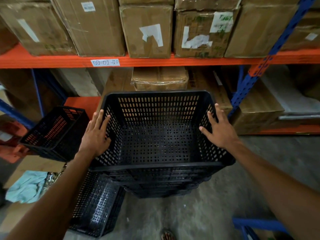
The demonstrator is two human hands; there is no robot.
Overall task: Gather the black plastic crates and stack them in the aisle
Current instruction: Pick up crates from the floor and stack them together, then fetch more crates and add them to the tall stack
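A stack of black perforated plastic crates (161,168) stands on the concrete aisle floor in the middle of the head view. My left hand (96,135) lies flat over the top crate's left rim, fingers spread. Over the right rim my right hand (219,129) is spread too, palm down, gripping nothing. A second black crate (57,134) sits tilted to the left, resting on low orange beams. A third black crate (98,205) lies on the floor below my left forearm, against the stack's lower left.
Blue-and-orange racking (173,61) runs across behind the stack, loaded with cardboard boxes (147,30) above and below. A light blue cloth (26,186) lies on flat cardboard at lower left. A blue frame (256,224) sits at lower right. Grey concrete floor (207,213) spreads in front.
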